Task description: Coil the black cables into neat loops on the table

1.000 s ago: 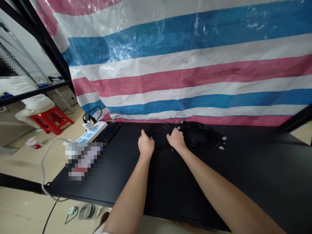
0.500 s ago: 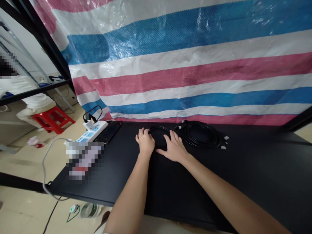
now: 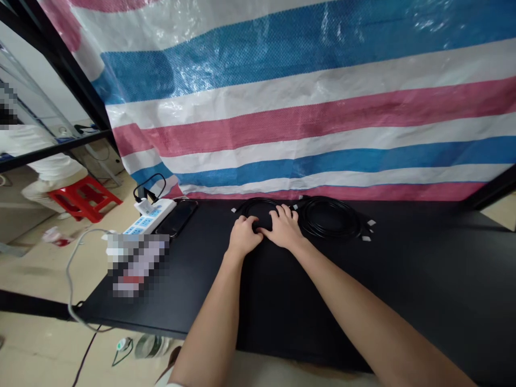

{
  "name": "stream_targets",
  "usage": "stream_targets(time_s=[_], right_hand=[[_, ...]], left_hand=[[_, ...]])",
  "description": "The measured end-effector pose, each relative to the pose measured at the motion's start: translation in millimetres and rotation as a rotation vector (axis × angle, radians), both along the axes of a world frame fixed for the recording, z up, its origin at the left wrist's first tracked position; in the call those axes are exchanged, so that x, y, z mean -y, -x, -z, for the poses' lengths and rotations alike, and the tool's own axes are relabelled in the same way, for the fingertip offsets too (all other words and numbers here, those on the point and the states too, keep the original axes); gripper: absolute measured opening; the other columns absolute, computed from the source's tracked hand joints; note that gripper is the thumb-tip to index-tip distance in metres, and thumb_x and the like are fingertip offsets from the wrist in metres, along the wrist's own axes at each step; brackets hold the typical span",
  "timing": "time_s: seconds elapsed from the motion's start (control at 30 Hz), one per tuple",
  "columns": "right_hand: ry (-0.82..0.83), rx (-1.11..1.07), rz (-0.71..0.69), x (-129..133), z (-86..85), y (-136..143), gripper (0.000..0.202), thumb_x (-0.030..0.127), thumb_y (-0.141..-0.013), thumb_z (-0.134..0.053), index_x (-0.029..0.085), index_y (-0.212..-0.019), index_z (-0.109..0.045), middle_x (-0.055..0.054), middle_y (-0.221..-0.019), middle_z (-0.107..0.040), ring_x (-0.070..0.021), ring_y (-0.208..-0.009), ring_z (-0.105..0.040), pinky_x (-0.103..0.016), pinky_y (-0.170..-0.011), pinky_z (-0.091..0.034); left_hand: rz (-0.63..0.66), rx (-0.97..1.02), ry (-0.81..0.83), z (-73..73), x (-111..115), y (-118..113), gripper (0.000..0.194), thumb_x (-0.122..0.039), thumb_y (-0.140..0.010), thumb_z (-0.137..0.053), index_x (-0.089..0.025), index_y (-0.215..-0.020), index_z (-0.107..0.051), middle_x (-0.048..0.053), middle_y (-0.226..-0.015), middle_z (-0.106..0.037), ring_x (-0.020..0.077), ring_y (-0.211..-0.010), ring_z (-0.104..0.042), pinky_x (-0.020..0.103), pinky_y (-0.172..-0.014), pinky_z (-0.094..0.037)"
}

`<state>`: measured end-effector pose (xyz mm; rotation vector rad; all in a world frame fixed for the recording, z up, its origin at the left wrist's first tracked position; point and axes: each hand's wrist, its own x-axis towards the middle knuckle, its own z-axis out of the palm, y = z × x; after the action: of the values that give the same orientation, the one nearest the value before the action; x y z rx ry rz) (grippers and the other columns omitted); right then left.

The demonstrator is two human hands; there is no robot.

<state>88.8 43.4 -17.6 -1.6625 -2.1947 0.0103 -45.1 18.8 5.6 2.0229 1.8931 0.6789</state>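
A coiled black cable (image 3: 260, 200) lies on the black table (image 3: 423, 274), with a pale tag at its left. My left hand (image 3: 244, 235) rests on the front left part of this coil, its fingers bent over the cable. On the coil's front right side is my right hand (image 3: 284, 227), fingers spread and thumb reaching toward the left thumb. The two thumbs nearly meet at the front of the loop. Just right of my right hand lies a second, larger black cable coil (image 3: 331, 232), with white tags at its right end.
At the left are a white power strip (image 3: 151, 217), a dark phone (image 3: 177, 219) and a blurred-out item. A striped plastic sheet (image 3: 282, 118) hangs behind the table. Beyond the left edge, a person in white sits on a red stool (image 3: 85, 199).
Both hands have shifted slightly toward each other at the front of the left coil, thumbs now nearly together. More of that coil's back and its left tag shows. The view has moved slightly.
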Motion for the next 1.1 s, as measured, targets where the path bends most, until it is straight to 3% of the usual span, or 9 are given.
stream_targets(time_s=[0.2,0.33,0.4,0.5,0.63,0.73,0.87,1.03,1.1], right_hand=[[-0.170,-0.188,-0.167,3.6,-3.1,-29.6,0.030,0.040,-0.073,-0.066,0.019,-0.096,-0.065,-0.014,-0.107,-0.064,-0.0310,-0.105,-0.054,-0.049,-0.089,-0.044],[-0.356,-0.352,-0.252,12.4,-8.4,-70.1,0.009,0.024,-0.078,-0.054,0.024,-0.076,-0.062,-0.007,-0.082,-0.067,-0.0243,-0.086,-0.059,-0.042,-0.080,-0.048],[-0.423,-0.407,-0.141,15.9,-9.9,-91.2,0.014,0.024,-0.079,-0.050,0.024,-0.070,-0.059,-0.006,-0.074,-0.065,-0.0230,-0.077,-0.058,-0.041,-0.076,-0.048],[-0.439,-0.477,0.167,18.7,-9.2,-118.4,0.010,0.026,-0.076,-0.050,0.023,-0.068,-0.057,-0.006,-0.072,-0.064,-0.0236,-0.075,-0.057,-0.040,-0.074,-0.048],[-0.348,-0.474,0.546,18.6,-6.5,-142.5,0.007,0.023,-0.067,-0.054,0.021,-0.072,-0.059,-0.008,-0.076,-0.063,-0.0269,-0.082,-0.057,-0.045,-0.083,-0.044],[-0.223,-0.432,0.719,17.5,-6.2,-153.1,0.016,0.027,-0.064,-0.058,0.017,-0.076,-0.062,-0.011,-0.079,-0.062,-0.0309,-0.089,-0.056,-0.047,-0.084,-0.043],[-0.075,-0.432,0.797,16.6,-4.6,-162.0,0.020,0.030,-0.063,-0.062,0.016,-0.076,-0.067,-0.013,-0.080,-0.062,-0.0314,-0.084,-0.059,-0.047,-0.077,-0.047],[-0.052,-0.556,0.795,15.4,-3.2,-169.5,0.004,0.024,-0.059,-0.065,0.022,-0.057,-0.063,-0.006,-0.061,-0.057,-0.0276,-0.069,-0.060,-0.044,-0.069,-0.048],[-0.060,-0.674,0.803,14.6,-5.8,-171.1,0.009,0.021,-0.058,-0.065,0.023,-0.051,-0.059,-0.002,-0.052,-0.053,-0.0250,-0.064,-0.059,-0.041,-0.066,-0.048]], left_hand=[[0.010,0.019,0.036,-2.5,1.1,-2.7,0.045,-0.030,-0.062,-0.076,-0.022,-0.105,-0.068,0.006,-0.095,-0.060,0.0226,-0.092,-0.061,0.032,-0.082,-0.050],[-0.014,0.036,0.028,0.1,-0.9,-3.6,0.035,-0.031,-0.063,-0.077,-0.024,-0.097,-0.071,0.005,-0.092,-0.056,0.0229,-0.094,-0.060,0.034,-0.085,-0.049],[-0.043,0.053,0.014,1.4,-2.1,-2.9,0.028,-0.027,-0.066,-0.074,-0.024,-0.094,-0.071,0.005,-0.093,-0.055,0.0230,-0.095,-0.059,0.034,-0.085,-0.049],[-0.072,0.077,-0.013,2.1,-2.7,-2.1,0.034,-0.020,-0.064,-0.072,-0.023,-0.098,-0.070,0.006,-0.098,-0.054,0.0243,-0.100,-0.055,0.035,-0.089,-0.047],[-0.090,0.055,0.006,1.2,-0.3,-4.4,0.048,-0.029,-0.057,-0.078,-0.023,-0.103,-0.069,0.009,-0.109,-0.051,0.0295,-0.109,-0.049,0.044,-0.097,-0.041],[-0.078,0.015,-0.010,0.9,2.0,-7.9,0.040,-0.035,-0.060,-0.076,-0.026,-0.099,-0.070,0.010,-0.116,-0.049,0.0323,-0.115,-0.045,0.051,-0.099,-0.036],[0.013,-0.033,-0.009,2.3,2.1,-9.9,0.018,-0.022,-0.069,-0.068,-0.028,-0.085,-0.073,0.008,-0.119,-0.051,0.0321,-0.120,-0.041,0.053,-0.099,-0.034],[-0.027,-0.011,-0.027,4.4,0.4,-7.4,0.016,-0.020,-0.069,-0.066,-0.028,-0.080,-0.074,0.008,-0.119,-0.055,0.0334,-0.122,-0.042,0.056,-0.100,-0.032],[-0.008,0.023,-0.039,4.8,0.6,-7.2,0.018,-0.023,-0.065,-0.070,-0.028,-0.082,-0.073,0.008,-0.118,-0.056,0.0342,-0.122,-0.043,0.057,-0.100,-0.033]])
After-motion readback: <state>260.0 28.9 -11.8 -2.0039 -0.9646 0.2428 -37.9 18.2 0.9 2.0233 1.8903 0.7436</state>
